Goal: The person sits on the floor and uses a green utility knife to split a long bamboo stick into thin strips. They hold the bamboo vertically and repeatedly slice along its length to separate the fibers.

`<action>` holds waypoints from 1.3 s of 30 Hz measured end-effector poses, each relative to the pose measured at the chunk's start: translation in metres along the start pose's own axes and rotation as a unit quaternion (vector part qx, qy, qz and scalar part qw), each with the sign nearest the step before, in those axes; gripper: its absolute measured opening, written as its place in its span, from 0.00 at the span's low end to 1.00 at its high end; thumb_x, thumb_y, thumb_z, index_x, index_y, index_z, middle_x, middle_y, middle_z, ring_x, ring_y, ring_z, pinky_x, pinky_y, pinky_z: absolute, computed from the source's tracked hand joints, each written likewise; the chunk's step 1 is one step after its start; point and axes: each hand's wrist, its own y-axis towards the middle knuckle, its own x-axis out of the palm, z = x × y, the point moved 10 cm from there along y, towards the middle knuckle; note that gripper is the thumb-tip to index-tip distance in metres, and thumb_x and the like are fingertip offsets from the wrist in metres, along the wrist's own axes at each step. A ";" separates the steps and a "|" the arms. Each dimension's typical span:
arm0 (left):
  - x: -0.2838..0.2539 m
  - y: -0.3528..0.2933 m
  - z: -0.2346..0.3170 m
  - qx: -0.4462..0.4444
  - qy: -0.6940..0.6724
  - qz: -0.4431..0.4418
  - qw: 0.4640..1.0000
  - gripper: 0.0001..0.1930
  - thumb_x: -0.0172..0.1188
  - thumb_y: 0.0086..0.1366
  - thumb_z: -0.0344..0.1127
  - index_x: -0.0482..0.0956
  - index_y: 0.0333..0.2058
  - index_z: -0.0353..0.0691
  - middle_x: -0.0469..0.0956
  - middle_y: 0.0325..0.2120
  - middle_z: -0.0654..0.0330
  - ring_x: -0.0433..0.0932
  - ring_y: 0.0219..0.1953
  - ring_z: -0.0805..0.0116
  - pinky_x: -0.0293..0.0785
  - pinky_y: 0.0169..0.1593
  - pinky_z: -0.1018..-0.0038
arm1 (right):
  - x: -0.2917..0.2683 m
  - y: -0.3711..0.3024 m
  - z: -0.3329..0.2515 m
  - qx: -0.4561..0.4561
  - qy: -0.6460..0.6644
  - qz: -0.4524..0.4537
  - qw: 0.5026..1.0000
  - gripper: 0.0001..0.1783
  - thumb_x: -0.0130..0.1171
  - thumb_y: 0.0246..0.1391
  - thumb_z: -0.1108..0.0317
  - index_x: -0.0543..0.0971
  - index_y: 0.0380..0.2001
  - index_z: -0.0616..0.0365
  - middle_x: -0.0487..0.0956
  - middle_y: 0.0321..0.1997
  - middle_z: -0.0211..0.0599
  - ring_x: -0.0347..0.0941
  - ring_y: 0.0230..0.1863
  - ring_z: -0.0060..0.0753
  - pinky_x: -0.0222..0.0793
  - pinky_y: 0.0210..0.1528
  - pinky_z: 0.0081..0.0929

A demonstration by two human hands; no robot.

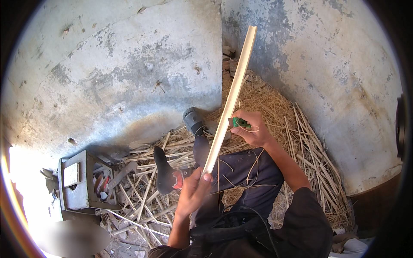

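A long split strip of pale bamboo [234, 92] slants up and away over my lap, its hollow side partly showing. At its near end my left hand [195, 191] is closed around it, the thumb lying on top. My right hand [256, 129] grips a small green-handled knife [241, 123] at about the strip's middle. The short dark blade meets the strip's right edge, or comes very close to it. A thin curled shaving hangs by the right hand's fingers, and more fine shavings [254, 170] lie over my dark trousers.
Loose fibre shavings [264, 94] heap in the corner between two worn walls [129, 64]. Bundled thin sticks [316, 159] lie along the right wall, with more sticks [146, 206] at left. A tipped wooden stool [81, 185] stands at left; a dark shoe [193, 118] sits ahead.
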 end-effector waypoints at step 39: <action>-0.011 -0.043 -0.052 -0.128 0.005 -0.042 0.991 0.17 0.50 0.83 0.46 0.73 0.34 0.42 0.65 0.22 0.73 0.59 0.23 0.83 0.55 0.27 0.78 | -0.062 0.006 0.056 -0.010 -0.053 0.147 0.988 0.18 0.69 0.65 0.53 0.82 0.33 0.58 0.72 0.23 0.23 0.64 0.24 0.19 0.57 0.27 0.25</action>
